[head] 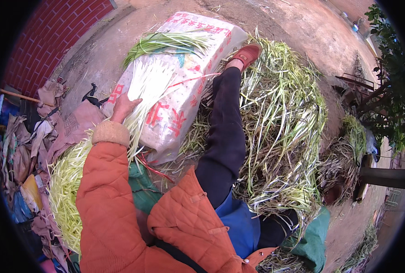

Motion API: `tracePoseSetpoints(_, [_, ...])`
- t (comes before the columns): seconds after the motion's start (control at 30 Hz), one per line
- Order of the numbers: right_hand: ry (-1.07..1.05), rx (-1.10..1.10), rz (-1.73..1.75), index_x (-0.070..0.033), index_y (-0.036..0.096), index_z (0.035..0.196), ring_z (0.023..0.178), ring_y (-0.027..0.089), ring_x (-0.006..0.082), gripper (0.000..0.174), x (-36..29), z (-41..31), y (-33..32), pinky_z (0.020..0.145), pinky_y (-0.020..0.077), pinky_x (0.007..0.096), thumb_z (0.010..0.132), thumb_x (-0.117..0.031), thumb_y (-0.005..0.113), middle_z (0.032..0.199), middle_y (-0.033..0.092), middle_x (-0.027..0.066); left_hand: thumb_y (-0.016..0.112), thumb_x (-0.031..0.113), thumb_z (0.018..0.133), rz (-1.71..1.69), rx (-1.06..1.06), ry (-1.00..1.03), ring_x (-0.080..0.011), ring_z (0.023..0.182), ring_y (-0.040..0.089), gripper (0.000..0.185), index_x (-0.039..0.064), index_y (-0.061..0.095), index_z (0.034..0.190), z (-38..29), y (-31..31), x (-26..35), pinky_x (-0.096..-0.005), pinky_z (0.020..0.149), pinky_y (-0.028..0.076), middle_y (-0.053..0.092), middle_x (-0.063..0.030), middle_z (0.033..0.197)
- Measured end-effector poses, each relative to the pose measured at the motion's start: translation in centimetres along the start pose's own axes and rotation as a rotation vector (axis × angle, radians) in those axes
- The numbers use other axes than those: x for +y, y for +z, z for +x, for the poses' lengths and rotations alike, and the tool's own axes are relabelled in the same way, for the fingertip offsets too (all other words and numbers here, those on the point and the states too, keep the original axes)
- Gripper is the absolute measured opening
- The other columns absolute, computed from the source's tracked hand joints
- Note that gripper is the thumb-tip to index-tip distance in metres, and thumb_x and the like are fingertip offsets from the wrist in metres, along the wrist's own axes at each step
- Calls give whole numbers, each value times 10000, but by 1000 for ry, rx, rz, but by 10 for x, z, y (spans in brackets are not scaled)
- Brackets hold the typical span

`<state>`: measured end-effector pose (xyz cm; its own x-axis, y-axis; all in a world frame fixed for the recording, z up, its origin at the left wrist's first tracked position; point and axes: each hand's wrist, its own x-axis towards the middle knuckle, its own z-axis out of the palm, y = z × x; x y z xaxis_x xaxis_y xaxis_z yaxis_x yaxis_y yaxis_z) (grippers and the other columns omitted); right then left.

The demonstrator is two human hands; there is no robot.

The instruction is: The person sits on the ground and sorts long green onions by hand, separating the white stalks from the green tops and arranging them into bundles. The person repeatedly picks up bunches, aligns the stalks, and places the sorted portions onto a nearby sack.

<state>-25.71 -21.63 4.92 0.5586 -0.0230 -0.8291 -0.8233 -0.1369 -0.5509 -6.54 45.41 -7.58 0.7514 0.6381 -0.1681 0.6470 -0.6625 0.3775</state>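
Observation:
My left hand (123, 106) lies against the left side of a loose bundle of long white vegetable stalks (151, 80). Its thumb side points right over them, and the other fingers are partly hidden. Beneath the stalks is a long, plastic-wrapped block (188, 82) bearing red printed writing. A red tie strip (192, 79) crosses the block beside the white bundle. Farther up on the same block lies a bunch of green stalks (168, 43). My right hand is out of view. My left leg (226, 126) stretches along the block's right side, ending in a red shoe (246, 56).
Right of my leg spreads a large heap of green and pale stalks (284, 112). Yellow-green stalks (65, 187) are piled left of my sleeve, near crumpled cloths and sacks (52, 136). Green sacking (142, 187) lies below the block. A brick wall (55, 41) rises upper left.

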Motion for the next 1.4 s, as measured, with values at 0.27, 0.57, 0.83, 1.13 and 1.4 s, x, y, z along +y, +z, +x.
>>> tracePoseSetpoints(0.27, [-41, 37, -25, 27, 594, 1060, 747, 593, 176, 224, -8, 5, 10, 654, 478, 251, 851, -52, 581, 958, 610, 141, 649, 568, 756, 184, 155, -28, -384, 1100, 510, 846, 55, 383, 1374, -18, 22, 30, -474, 912, 413, 558, -223, 1190])
tracePoseSetpoints(0.57, [-61, 50, -4, 36, 594, 1071, 813, 593, 194, 228, 0, -2, 6, 711, 484, 274, 851, -11, 556, 987, 606, 150, 718, 459, 738, 251, 297, 104, -345, 1080, 506, 690, 83, 488, 1269, -9, 6, 34, -456, 866, 423, 561, -158, 1103])
tracePoseSetpoints(0.83, [20, 138, -49, 44, 594, 1081, 872, 593, 211, 238, 6, -27, -11, 762, 489, 294, 851, 26, 534, 1013, 601, 158, 747, 227, 746, -152, 436, 192, -294, 999, 553, 478, 89, 532, 1150, 28, 32, 42, -392, 857, 442, 577, -127, 1046])
tracePoseSetpoints(1.13, [-700, -25, 131, 19, 501, 1171, 577, 575, 132, 355, -130, 29, 39, 495, 471, 211, 838, -42, 608, 869, 601, 120, 694, 128, 808, -737, 406, -7, -185, 845, 607, 304, 28, 568, 1066, 44, 43, 13, -315, 750, 482, 635, -78, 943])
tracePoseSetpoints(1.4, [-712, -1049, 134, 97, 617, 959, 840, 625, 245, 135, -235, 43, 185, 764, 510, 323, 864, 5, 590, 968, 606, 244, 544, 294, 932, -816, 162, -14, -142, 857, 603, 311, 4, 642, 987, 49, 28, -1, -292, 779, 462, 662, -72, 889])
